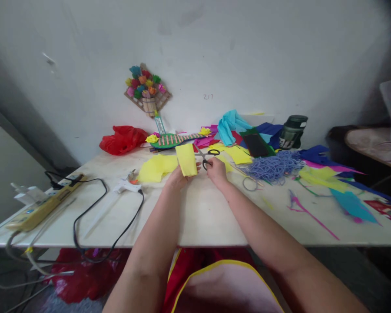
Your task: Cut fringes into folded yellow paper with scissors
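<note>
A folded yellow paper piece [186, 160] is held upright in my left hand [177, 179], its fingers closed around the lower part. Just to the right, my right hand [217, 172] grips black-handled scissors [206, 155]. The blades are apart and point up and left toward the paper's right edge; whether they touch it I cannot tell. Behind my left hand lies a larger yellow paper sheet [154, 168]. More yellow paper [239, 154] rests beyond my right hand.
Left are a white glue gun [125, 186], its black cord, and a yellow power strip [45, 208]. A red plastic bag [122, 140] sits at the back. Right are purple yarn [273, 166], a dark phone [256, 144] and a dark green jar [292, 131]. A paper-flower ornament [147, 89] leans on the wall.
</note>
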Action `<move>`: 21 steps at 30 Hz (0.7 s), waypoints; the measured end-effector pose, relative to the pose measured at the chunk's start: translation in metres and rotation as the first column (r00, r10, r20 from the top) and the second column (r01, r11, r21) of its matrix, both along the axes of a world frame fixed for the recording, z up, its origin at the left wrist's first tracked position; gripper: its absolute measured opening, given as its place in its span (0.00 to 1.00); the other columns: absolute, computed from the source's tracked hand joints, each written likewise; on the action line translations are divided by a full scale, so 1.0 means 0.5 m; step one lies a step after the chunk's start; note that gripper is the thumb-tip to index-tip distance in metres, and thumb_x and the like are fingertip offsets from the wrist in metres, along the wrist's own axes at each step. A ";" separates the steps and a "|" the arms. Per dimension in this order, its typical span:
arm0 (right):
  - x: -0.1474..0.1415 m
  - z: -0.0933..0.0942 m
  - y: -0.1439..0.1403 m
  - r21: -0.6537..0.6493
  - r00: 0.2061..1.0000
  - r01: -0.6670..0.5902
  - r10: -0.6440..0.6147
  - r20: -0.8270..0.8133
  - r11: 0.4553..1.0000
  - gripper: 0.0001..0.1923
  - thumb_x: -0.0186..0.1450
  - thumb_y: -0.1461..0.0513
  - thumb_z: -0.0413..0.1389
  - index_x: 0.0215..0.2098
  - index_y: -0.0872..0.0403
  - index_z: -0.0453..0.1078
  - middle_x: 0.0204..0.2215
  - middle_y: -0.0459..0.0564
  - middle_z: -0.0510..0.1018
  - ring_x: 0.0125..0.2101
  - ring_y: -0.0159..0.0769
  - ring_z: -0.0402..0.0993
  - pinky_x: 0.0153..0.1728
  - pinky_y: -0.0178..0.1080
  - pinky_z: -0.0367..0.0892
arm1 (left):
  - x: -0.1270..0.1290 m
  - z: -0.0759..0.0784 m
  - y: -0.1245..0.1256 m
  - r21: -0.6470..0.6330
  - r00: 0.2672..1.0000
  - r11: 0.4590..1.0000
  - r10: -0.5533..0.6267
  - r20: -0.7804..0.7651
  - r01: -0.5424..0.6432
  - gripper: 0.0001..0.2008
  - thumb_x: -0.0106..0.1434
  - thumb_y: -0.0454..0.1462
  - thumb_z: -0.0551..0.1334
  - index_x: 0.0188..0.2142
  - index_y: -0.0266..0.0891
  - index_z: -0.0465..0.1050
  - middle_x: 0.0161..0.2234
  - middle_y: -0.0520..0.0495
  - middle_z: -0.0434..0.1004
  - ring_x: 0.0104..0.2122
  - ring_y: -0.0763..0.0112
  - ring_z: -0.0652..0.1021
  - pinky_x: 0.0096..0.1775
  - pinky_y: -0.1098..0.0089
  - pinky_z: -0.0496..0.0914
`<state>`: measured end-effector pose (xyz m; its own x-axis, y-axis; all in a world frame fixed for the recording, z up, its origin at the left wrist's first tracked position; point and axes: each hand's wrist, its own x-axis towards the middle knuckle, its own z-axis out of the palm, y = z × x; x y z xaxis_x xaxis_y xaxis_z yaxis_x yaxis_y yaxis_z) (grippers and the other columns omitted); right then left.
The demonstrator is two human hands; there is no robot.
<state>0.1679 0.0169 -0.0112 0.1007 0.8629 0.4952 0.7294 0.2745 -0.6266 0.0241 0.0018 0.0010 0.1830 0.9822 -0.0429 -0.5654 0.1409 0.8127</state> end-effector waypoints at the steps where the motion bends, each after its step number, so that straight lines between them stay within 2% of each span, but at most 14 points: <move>1: -0.003 0.002 -0.003 0.012 1.000 -0.006 0.007 -0.007 1.000 0.09 0.56 0.65 0.48 0.32 0.56 0.69 0.30 0.50 0.74 0.32 0.36 0.68 0.34 0.36 0.61 | 0.008 -0.002 -0.001 -0.011 1.000 1.000 -0.024 -0.017 0.024 0.06 0.54 0.32 0.60 0.33 0.35 0.71 0.28 0.44 0.76 0.29 0.68 0.77 0.31 0.70 0.71; 5: -0.018 0.007 -0.019 0.058 0.996 -0.050 0.046 0.080 0.997 0.08 0.56 0.66 0.47 0.30 0.56 0.68 0.30 0.52 0.73 0.31 0.36 0.67 0.33 0.36 0.60 | 0.036 -0.009 -0.001 0.058 0.998 0.996 -0.067 -0.013 0.068 0.05 0.50 0.29 0.63 0.29 0.33 0.72 0.27 0.45 0.76 0.27 0.71 0.76 0.31 0.73 0.70; 10: -0.040 0.003 -0.036 0.083 0.960 -0.177 0.154 0.234 0.981 0.09 0.56 0.68 0.47 0.31 0.57 0.69 0.31 0.53 0.73 0.32 0.36 0.67 0.32 0.35 0.60 | 0.044 -0.012 0.010 0.073 0.989 0.993 0.079 0.128 -0.089 0.02 0.51 0.30 0.61 0.23 0.34 0.69 0.20 0.50 0.71 0.21 0.76 0.72 0.29 0.75 0.68; 12: -0.046 0.003 -0.040 0.078 0.930 -0.263 0.231 0.286 0.962 0.09 0.55 0.68 0.48 0.31 0.57 0.69 0.33 0.54 0.74 0.34 0.36 0.68 0.34 0.34 0.60 | 0.038 -0.012 0.016 0.105 0.977 0.986 0.109 0.183 -0.130 0.01 0.52 0.30 0.60 0.26 0.35 0.69 0.21 0.50 0.71 0.24 0.74 0.74 0.32 0.73 0.69; 15: -0.044 0.008 -0.044 0.059 0.899 -0.353 0.321 0.298 0.934 0.13 0.58 0.66 0.48 0.38 0.56 0.70 0.36 0.52 0.75 0.36 0.36 0.69 0.37 0.34 0.61 | 0.021 -0.010 0.025 0.161 0.958 0.966 0.163 0.235 -0.203 0.05 0.52 0.33 0.61 0.31 0.37 0.70 0.24 0.49 0.73 0.29 0.70 0.75 0.35 0.70 0.69; 18: -0.030 0.013 -0.043 0.022 0.924 -0.284 0.267 0.273 0.959 0.18 0.62 0.62 0.44 0.48 0.52 0.66 0.43 0.50 0.74 0.42 0.34 0.69 0.42 0.33 0.60 | -0.002 -0.006 0.033 0.161 0.915 0.922 0.304 0.266 -0.353 0.05 0.51 0.36 0.62 0.29 0.39 0.70 0.21 0.50 0.71 0.26 0.69 0.75 0.34 0.68 0.69; 21: -0.022 0.011 -0.038 -0.072 0.899 -0.230 0.240 0.367 0.971 0.19 0.64 0.61 0.42 0.51 0.51 0.64 0.51 0.48 0.69 0.49 0.34 0.63 0.48 0.34 0.56 | -0.020 -0.004 0.037 0.127 0.873 0.882 0.412 0.261 -0.454 0.04 0.49 0.36 0.62 0.25 0.38 0.68 0.20 0.52 0.71 0.22 0.71 0.74 0.34 0.66 0.69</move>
<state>0.1568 -0.0021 -0.0057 -0.2930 0.8520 0.4339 0.8264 0.4539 -0.3332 0.0143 0.0203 -0.0010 -0.2781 0.9516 0.1310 -0.7023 -0.2945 0.6481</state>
